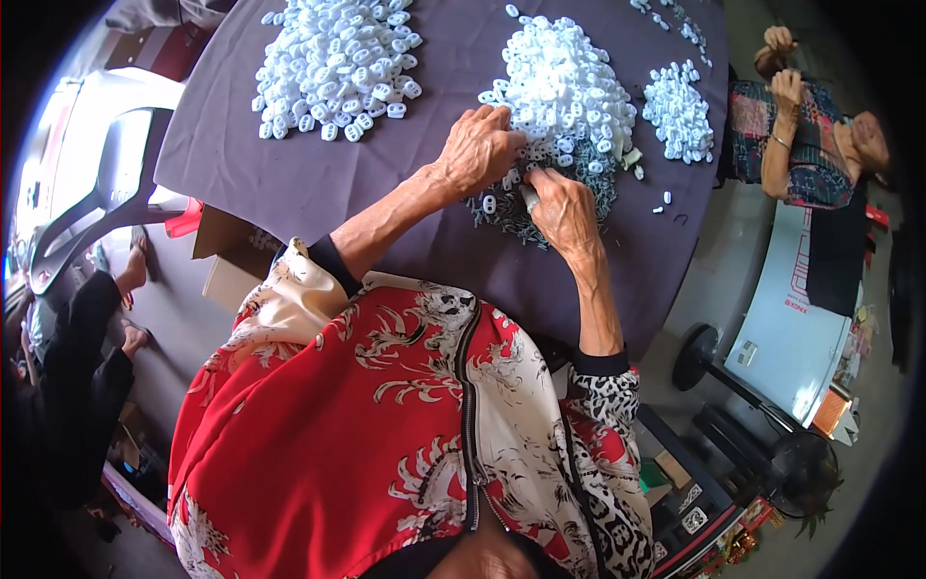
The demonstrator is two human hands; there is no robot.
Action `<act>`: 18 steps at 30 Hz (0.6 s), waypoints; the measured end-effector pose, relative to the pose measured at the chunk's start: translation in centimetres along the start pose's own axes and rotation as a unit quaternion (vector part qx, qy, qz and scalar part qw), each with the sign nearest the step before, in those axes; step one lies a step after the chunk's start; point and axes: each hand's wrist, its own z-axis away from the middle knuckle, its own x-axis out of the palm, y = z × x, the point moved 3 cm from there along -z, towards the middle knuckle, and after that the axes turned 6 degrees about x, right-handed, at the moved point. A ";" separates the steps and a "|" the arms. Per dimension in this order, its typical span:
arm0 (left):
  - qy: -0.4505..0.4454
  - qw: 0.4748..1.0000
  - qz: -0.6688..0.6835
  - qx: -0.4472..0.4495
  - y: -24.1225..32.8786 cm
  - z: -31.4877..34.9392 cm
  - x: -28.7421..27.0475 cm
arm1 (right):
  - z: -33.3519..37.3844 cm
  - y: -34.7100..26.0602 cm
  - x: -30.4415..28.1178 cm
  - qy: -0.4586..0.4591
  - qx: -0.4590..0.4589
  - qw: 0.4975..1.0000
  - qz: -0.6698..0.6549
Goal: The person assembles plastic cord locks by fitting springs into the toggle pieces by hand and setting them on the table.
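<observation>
On the desk (318,183), the left hand (479,147) was spread over white plastic pieces (564,92). One piece (531,198) was pinched by the right hand (562,207) above small dark parts (506,214).

The desk (289,174) under my hands is covered in a matt grey-purple cloth, smooth and without sheen. The small white pieces (564,87) heaped on it look like smooth plastic, faintly glossy where the light catches them. Beneath my right hand (562,207) lies a patch of dark grey bits (598,188), dull and rough-looking, perhaps metal; I cannot tell. My blouse (367,425) is a silky, slightly shiny printed fabric.
</observation>
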 end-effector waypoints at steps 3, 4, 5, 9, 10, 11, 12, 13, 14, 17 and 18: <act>0.007 1.000 0.009 0.006 -0.2 0.7 -0.6 | 0.0 -0.1 0.3 -0.001 0.002 1.000 -0.012; 0.014 1.000 0.016 0.002 -0.3 1.0 -0.8 | 0.0 -0.1 0.2 -0.001 0.002 1.000 -0.013; 0.013 1.000 0.016 0.001 -0.4 1.3 -0.9 | 0.0 -0.2 0.2 -0.014 -0.002 1.000 -0.016; 0.006 1.000 0.022 -0.014 -0.5 1.6 -1.4 | 0.1 -0.1 0.0 -0.017 -0.008 0.999 -0.027; 0.003 1.000 0.023 -0.013 -0.5 1.7 -1.4 | 0.1 0.1 0.1 -0.018 -0.009 0.999 -0.027; 0.000 1.000 0.025 -0.012 -0.5 1.7 -1.5 | 0.0 0.3 0.0 0.013 -0.010 0.998 -0.060; 0.001 1.000 0.024 -0.013 -0.5 1.7 -1.6 | 0.0 0.5 -0.2 0.043 -0.012 0.995 -0.092; 0.007 0.999 0.048 -0.018 -0.7 1.6 -1.8 | 0.0 0.4 -0.4 0.043 -0.012 0.995 -0.092; 0.013 0.997 0.071 -0.022 -0.7 1.5 -2.0 | -0.2 0.4 -0.8 0.045 0.016 0.986 -0.158; -0.008 0.915 0.315 -0.252 -1.0 1.2 -3.5 | -0.4 1.2 -0.9 0.032 0.089 0.959 -0.265; -0.035 0.906 0.326 -0.266 -1.5 1.0 -3.6 | -0.5 1.6 -0.9 0.007 0.130 0.923 -0.363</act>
